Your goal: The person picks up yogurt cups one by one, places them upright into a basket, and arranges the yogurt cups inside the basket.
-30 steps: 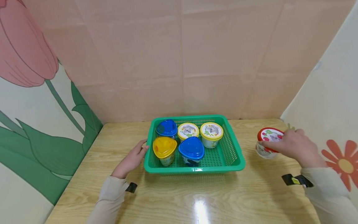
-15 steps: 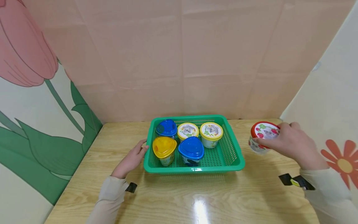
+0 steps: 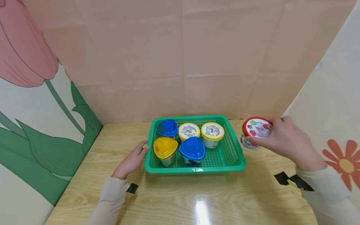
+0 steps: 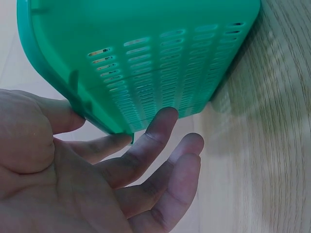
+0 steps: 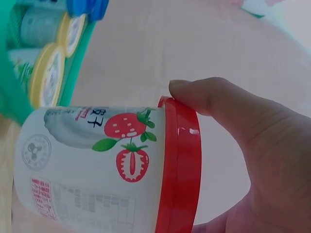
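Note:
My right hand (image 3: 289, 142) pinches the red lid rim of a white tub (image 5: 92, 165) with strawberry pictures. The tub (image 3: 257, 128) is raised over the table, close to the right side of a green plastic basket (image 3: 225, 170). My left hand (image 3: 132, 159) is at the basket's left side, its thumb and index finger touching the rim while the other fingers (image 4: 165, 124) are loosely extended. Inside the basket stand two tubs with round yellow-rimmed lids (image 3: 212, 131), two with blue lids (image 3: 192, 148), and one with a yellow lid (image 3: 165, 147).
The basket stands on a light wood table (image 3: 180, 197) near a pinkish-beige covered wall (image 3: 180, 62). Panels with printed flowers flank the table on the left (image 3: 28, 156) and right (image 3: 337, 112). Inside the basket, the front right part of the green floor (image 3: 216, 161) shows.
My right hand has lifted the strawberry tub and carried it leftward and away from me, up to the basket's right side. The left hand and the basket have not moved.

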`<action>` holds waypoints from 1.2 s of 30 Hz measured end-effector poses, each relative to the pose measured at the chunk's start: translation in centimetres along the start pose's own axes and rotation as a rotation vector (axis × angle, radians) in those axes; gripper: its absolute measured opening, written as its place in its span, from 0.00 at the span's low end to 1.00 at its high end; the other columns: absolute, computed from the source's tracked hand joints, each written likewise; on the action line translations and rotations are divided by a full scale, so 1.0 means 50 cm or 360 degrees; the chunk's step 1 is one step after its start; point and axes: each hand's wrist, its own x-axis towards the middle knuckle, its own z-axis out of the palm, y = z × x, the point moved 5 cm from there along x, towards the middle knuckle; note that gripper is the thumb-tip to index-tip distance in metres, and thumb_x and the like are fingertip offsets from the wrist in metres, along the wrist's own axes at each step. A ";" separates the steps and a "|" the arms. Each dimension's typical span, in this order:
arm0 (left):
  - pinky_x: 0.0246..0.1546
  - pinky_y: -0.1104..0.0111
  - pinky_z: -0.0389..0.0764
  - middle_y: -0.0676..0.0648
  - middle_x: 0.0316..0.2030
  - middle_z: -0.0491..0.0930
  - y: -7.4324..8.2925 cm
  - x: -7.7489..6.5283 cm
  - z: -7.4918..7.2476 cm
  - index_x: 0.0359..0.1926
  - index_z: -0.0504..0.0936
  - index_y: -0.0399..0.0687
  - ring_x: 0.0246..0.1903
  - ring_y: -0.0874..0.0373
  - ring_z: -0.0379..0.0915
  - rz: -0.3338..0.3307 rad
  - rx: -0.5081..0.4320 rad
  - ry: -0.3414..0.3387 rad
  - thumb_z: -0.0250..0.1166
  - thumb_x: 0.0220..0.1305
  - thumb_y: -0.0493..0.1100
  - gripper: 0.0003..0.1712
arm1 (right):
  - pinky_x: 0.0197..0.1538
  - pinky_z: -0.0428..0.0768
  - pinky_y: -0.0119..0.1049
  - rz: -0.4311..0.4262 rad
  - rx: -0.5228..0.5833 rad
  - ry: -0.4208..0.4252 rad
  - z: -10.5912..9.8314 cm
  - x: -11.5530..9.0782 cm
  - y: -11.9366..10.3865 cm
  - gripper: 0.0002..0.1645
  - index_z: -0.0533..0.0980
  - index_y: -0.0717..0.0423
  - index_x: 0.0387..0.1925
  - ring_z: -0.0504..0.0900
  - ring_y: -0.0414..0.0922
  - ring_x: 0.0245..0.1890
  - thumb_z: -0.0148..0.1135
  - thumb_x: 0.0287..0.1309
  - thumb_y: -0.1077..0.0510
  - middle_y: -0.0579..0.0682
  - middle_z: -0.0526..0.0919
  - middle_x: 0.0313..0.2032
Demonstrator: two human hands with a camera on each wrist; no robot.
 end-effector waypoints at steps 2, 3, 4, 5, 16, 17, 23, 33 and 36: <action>0.52 0.50 0.76 0.43 0.49 0.80 -0.001 0.000 0.000 0.76 0.57 0.49 0.48 0.50 0.77 0.0001 0.0005 0.0006 0.40 0.82 0.52 0.28 | 0.24 0.68 0.39 -0.0039 0.0014 -0.0042 0.002 0.001 -0.014 0.58 0.69 0.69 0.52 0.72 0.58 0.38 0.70 0.41 0.22 0.67 0.68 0.46; 0.51 0.50 0.76 0.43 0.49 0.80 -0.001 0.000 0.001 0.76 0.56 0.48 0.48 0.50 0.77 0.0010 0.0014 0.0004 0.40 0.82 0.51 0.28 | 0.25 0.69 0.39 -0.0060 0.0026 -0.0061 0.004 0.002 -0.021 0.58 0.70 0.70 0.51 0.72 0.58 0.38 0.70 0.42 0.23 0.67 0.68 0.46; 0.51 0.50 0.76 0.43 0.48 0.80 -0.001 0.000 0.001 0.76 0.57 0.48 0.47 0.50 0.77 0.0009 0.0015 0.0006 0.40 0.82 0.51 0.28 | 0.26 0.69 0.39 -0.0077 0.0032 -0.0073 0.005 0.002 -0.028 0.57 0.70 0.70 0.51 0.72 0.58 0.39 0.71 0.42 0.23 0.67 0.69 0.46; 0.51 0.50 0.76 0.43 0.48 0.80 -0.001 0.000 0.001 0.75 0.57 0.48 0.47 0.50 0.77 0.0007 0.0015 0.0007 0.40 0.82 0.51 0.28 | 0.26 0.70 0.39 -0.0093 0.0037 -0.0084 0.007 0.002 -0.035 0.57 0.70 0.71 0.51 0.71 0.58 0.40 0.71 0.42 0.24 0.67 0.69 0.46; 0.50 0.52 0.77 0.43 0.49 0.79 -0.002 0.001 0.000 0.76 0.56 0.50 0.48 0.50 0.76 -0.0027 0.0010 -0.0009 0.39 0.82 0.53 0.28 | 0.27 0.73 0.39 -0.0186 -0.0001 -0.0184 0.030 0.008 -0.090 0.65 0.70 0.70 0.57 0.76 0.55 0.36 0.69 0.39 0.19 0.68 0.71 0.48; 0.50 0.52 0.77 0.43 0.50 0.79 -0.002 0.001 0.000 0.76 0.56 0.50 0.48 0.50 0.76 -0.0030 0.0012 -0.0007 0.39 0.82 0.53 0.28 | 0.27 0.74 0.39 -0.0194 0.0000 -0.0198 0.034 0.010 -0.095 0.65 0.69 0.71 0.58 0.77 0.55 0.36 0.69 0.39 0.19 0.68 0.71 0.48; 0.50 0.50 0.77 0.44 0.50 0.79 -0.001 0.001 0.000 0.76 0.56 0.51 0.48 0.50 0.76 -0.0044 0.0021 -0.0016 0.39 0.82 0.54 0.28 | 0.29 0.76 0.40 -0.0256 -0.0030 -0.0213 0.052 0.019 -0.119 0.64 0.71 0.69 0.58 0.77 0.54 0.37 0.70 0.38 0.20 0.65 0.73 0.48; 0.50 0.53 0.77 0.44 0.50 0.79 -0.001 0.001 0.000 0.76 0.56 0.50 0.49 0.50 0.77 -0.0049 0.0029 -0.0023 0.39 0.82 0.54 0.29 | 0.30 0.77 0.41 -0.0321 -0.0066 -0.0252 0.075 0.036 -0.136 0.57 0.74 0.66 0.54 0.77 0.50 0.34 0.72 0.38 0.24 0.60 0.73 0.45; 0.50 0.53 0.77 0.44 0.51 0.79 -0.002 0.002 -0.001 0.76 0.56 0.51 0.49 0.50 0.77 -0.0044 0.0033 -0.0022 0.39 0.82 0.55 0.29 | 0.30 0.76 0.40 -0.0332 -0.0085 -0.0276 0.081 0.041 -0.140 0.57 0.73 0.66 0.55 0.77 0.50 0.35 0.73 0.38 0.24 0.59 0.73 0.45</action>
